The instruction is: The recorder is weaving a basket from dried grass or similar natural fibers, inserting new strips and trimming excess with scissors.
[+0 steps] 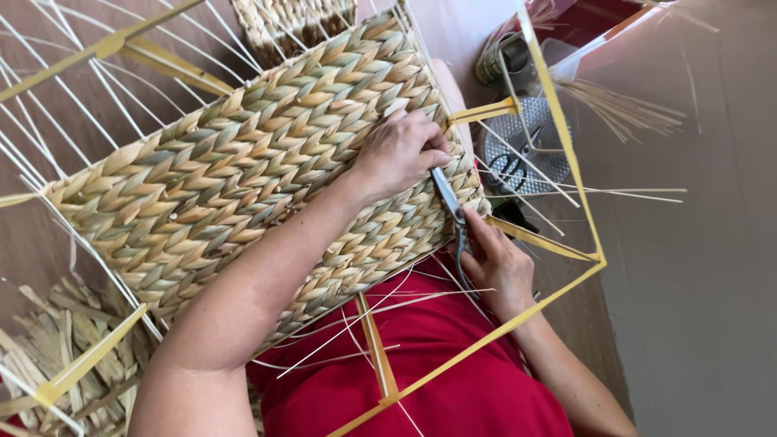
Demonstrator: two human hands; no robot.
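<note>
Left hand: the left hand [398,154] lies palm down on the woven panel [243,182], fingers curled and pressing the weave at its 3 o'clock edge; it grips nothing loose.
Right hand: the right hand [500,265] is closed around the handles of the scissors [453,214], just at 5 o'clock from the left hand.
Scissors: metal, blades pointing toward 11 o'clock, the tip touching the panel's edge right beside the left fingers.
Woven panel: a broad braided straw sheet, tilted, filling the middle of the view and resting over the lap in red cloth [437,364].
Frame: a yellow frame [558,137] with thin pale reeds [73,97] runs around the panel.
Around: a metal bowl [526,146] sits at 3 o'clock from the left hand, holding a second pair of dark-handled scissors; loose straw scraps [57,348] lie at 8 o'clock.
</note>
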